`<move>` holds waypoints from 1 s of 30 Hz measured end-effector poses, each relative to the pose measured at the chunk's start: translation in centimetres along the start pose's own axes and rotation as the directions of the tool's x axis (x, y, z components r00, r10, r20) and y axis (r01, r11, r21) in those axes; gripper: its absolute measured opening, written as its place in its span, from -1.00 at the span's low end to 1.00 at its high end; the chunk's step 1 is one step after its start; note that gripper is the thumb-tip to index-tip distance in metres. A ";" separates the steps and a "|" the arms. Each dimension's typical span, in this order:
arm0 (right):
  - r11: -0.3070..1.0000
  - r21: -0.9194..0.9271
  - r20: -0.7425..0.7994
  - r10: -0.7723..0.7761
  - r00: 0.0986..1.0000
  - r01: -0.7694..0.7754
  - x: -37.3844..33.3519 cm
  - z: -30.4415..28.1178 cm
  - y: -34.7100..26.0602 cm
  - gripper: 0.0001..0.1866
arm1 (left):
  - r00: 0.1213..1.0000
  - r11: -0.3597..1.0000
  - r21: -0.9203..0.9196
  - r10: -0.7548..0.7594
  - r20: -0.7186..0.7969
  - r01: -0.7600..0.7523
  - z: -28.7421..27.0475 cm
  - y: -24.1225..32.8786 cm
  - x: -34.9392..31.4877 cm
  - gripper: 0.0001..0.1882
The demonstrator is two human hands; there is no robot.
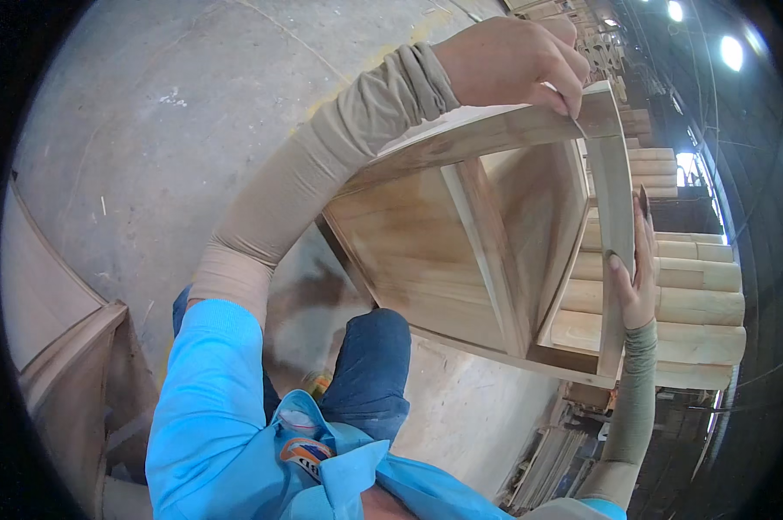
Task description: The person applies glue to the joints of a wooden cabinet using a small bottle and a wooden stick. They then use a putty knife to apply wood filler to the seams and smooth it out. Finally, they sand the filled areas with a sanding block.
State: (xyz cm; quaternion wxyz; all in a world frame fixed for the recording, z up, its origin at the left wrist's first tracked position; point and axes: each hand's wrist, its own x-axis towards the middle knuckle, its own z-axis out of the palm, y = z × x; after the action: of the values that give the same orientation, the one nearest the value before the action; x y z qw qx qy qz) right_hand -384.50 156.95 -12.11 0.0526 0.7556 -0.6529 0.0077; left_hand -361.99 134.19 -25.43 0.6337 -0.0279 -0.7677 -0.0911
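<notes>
A wooden cabinet frame with an open, box-like inside stands tilted in front of me. My left hand reaches over its upper corner. Its fingers are pinched at the rail, with the tip of a thin piece below them; I cannot make out what it is. My right hand grips the right-hand rail, thumb on the near face and fingers along the outer side. A small dark pointed thing shows by its fingertips, its kind unclear. Inside the cabinet, a crossbar runs along a plywood panel.
Another wooden piece stands on the concrete floor at the left. Stacked pale, rounded wooden parts lie beyond the frame at the right. More timber lies at the lower right. My knee is close under the cabinet.
</notes>
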 end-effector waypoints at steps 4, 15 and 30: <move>0.999 -0.038 0.001 -0.010 1.000 0.010 0.0 -0.2 0.0 -0.20 | 0.992 0.997 -0.014 0.075 -0.098 -0.076 -0.2 -0.2 1.7 -0.91; 1.000 -0.009 -0.010 0.003 1.000 -0.003 0.2 -0.1 -0.3 -0.17 | 1.000 1.000 -0.014 0.011 0.010 -0.011 -1.2 0.4 0.8 -0.89; 1.000 -0.002 -0.034 0.014 0.999 -0.014 0.3 0.0 -0.6 -0.20 | 0.823 0.945 -0.091 -0.318 -0.470 0.313 4.8 3.9 -1.1 -0.86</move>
State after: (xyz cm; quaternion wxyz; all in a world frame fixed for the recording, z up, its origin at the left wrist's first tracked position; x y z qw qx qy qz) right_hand -383.91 156.76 -12.09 0.0645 0.7507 -0.6572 0.0201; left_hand -365.82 138.91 -26.94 0.7794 0.1195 -0.5807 -0.2025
